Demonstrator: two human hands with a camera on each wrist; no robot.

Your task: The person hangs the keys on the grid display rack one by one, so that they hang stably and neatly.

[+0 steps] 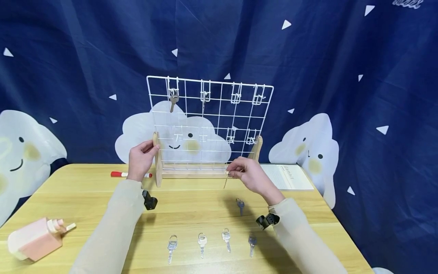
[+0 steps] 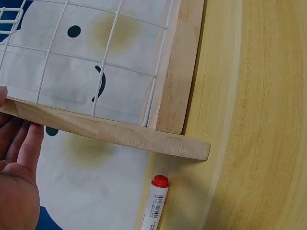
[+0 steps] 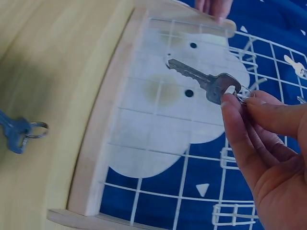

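Observation:
My right hand (image 1: 249, 175) pinches a key (image 3: 204, 81) by its ring between thumb and fingers. The key's blade points away from the fingertips, in front of the lower part of a white wire grid rack (image 1: 219, 115). At the rack's left side, my left hand (image 1: 140, 158) holds the wooden upright (image 2: 96, 125), thumb on one side and fingers on the other. Two keys hang from hooks in the top row, a brass-toned key (image 1: 174, 102) at the left and another key (image 1: 204, 99) beside it. Other hooks (image 1: 236, 98) on the grid carry no key.
Several keys with rings lie near the table's front, including a silver key (image 1: 202, 240). A dark key (image 1: 240, 205) lies below my right hand. A red-capped marker (image 2: 156, 203) lies by the left upright, a booklet (image 1: 287, 177) at the right, a pink bottle (image 1: 35, 239) front left.

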